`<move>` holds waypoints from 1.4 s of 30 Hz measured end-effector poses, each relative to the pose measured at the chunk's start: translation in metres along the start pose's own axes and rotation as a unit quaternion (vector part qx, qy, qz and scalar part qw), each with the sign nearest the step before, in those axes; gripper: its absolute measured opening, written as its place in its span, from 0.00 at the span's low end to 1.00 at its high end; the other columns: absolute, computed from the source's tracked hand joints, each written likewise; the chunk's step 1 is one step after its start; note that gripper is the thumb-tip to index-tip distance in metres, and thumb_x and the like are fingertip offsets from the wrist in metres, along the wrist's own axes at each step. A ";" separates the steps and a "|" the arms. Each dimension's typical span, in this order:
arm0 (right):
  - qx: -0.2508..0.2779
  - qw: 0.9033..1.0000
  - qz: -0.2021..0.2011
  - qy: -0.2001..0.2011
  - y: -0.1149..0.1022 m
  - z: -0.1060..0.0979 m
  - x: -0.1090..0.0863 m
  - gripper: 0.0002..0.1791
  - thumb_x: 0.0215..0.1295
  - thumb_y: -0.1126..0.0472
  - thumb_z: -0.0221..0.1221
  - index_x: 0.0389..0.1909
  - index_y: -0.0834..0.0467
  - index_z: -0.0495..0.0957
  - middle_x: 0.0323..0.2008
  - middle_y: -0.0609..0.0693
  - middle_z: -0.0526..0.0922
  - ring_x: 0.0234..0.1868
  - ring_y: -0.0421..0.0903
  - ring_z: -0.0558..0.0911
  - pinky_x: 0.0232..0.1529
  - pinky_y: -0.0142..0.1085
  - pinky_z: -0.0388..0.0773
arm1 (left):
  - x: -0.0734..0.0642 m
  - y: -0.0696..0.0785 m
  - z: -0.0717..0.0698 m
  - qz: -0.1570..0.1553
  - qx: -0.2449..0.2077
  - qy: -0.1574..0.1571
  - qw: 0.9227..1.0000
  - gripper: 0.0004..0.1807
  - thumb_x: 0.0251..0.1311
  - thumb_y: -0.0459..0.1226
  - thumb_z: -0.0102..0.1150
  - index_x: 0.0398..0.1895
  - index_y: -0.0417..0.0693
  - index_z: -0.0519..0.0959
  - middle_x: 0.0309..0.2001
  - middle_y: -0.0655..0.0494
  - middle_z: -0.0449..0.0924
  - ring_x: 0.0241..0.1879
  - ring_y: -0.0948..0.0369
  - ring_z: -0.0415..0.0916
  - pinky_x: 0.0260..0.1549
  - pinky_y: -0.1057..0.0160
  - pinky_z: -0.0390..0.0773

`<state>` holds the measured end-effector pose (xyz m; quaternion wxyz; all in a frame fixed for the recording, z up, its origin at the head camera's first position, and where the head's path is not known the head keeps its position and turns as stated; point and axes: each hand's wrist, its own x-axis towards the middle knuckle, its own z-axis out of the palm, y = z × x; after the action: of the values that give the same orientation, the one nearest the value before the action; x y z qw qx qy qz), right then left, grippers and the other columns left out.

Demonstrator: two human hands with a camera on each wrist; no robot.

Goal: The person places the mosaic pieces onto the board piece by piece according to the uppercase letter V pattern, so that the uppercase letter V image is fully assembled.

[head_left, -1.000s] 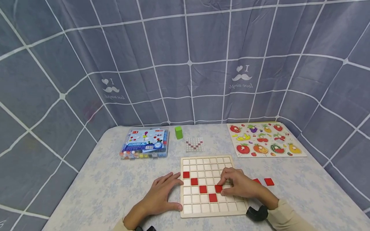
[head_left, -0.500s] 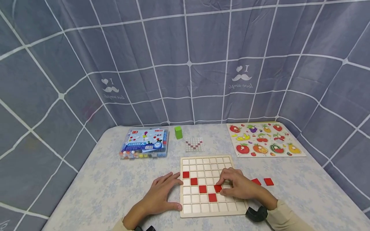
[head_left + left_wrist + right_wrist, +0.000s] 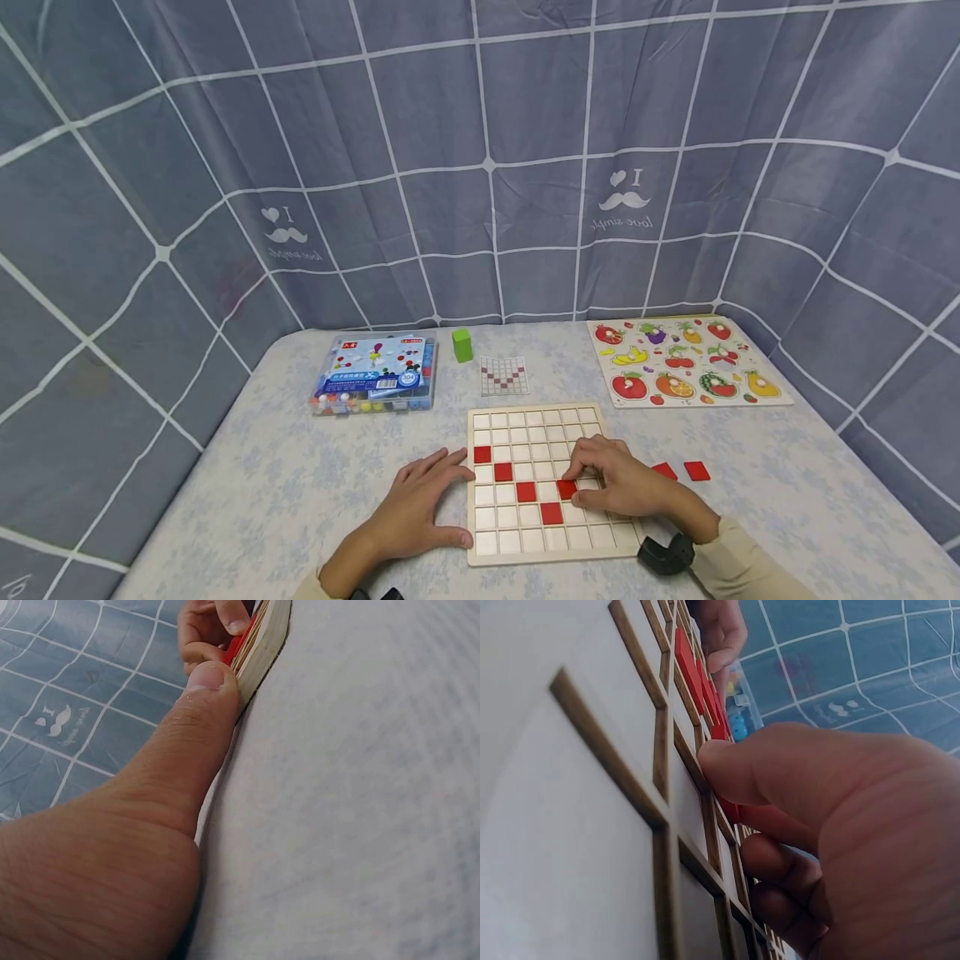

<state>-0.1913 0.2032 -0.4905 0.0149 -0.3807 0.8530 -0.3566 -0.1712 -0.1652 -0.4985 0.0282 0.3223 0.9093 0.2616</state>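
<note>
A wooden grid board lies on the table, with several red square tiles in its cells, running down from the left edge to the red tile in the lower middle. My right hand reaches over the board's right side and pinches another red tile between thumb and fingers, one cell up and right of the lowest one. In the right wrist view the thumb partly covers that held tile. My left hand rests beside the board, fingers spread, with fingertips and thumb at its left edge.
Two loose red tiles lie right of the board, one partly behind the right hand. Behind the board sit a pattern card, a green block, a clear box of colored pieces and a fruit puzzle board.
</note>
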 end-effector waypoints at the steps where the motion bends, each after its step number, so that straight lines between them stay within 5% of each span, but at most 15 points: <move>1: -0.002 1.000 0.002 0.000 0.000 0.000 0.000 0.09 0.63 0.56 0.70 0.39 0.41 0.80 0.41 0.32 0.77 0.51 0.38 0.72 0.49 0.49 0.57 | 0.000 0.000 0.000 -0.001 -0.001 0.000 1.000 0.40 0.52 0.69 0.64 0.66 0.66 0.70 0.77 0.55 0.58 0.76 0.46 0.50 0.62 0.33 0.54; 42: -0.015 1.000 0.015 -0.010 -0.001 -0.005 0.000 0.06 0.66 0.57 0.67 0.34 0.40 0.82 0.36 0.31 0.76 0.45 0.37 0.71 0.47 0.46 0.62 | 0.000 0.001 0.000 -0.003 0.000 0.001 1.000 0.41 0.51 0.70 0.64 0.65 0.65 0.70 0.77 0.54 0.59 0.76 0.45 0.51 0.62 0.33 0.54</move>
<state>-0.1918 0.2060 -0.4863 0.0231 -0.3711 0.8638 -0.3400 -0.1709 -0.1643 -0.4981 0.0278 0.3194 0.9104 0.2616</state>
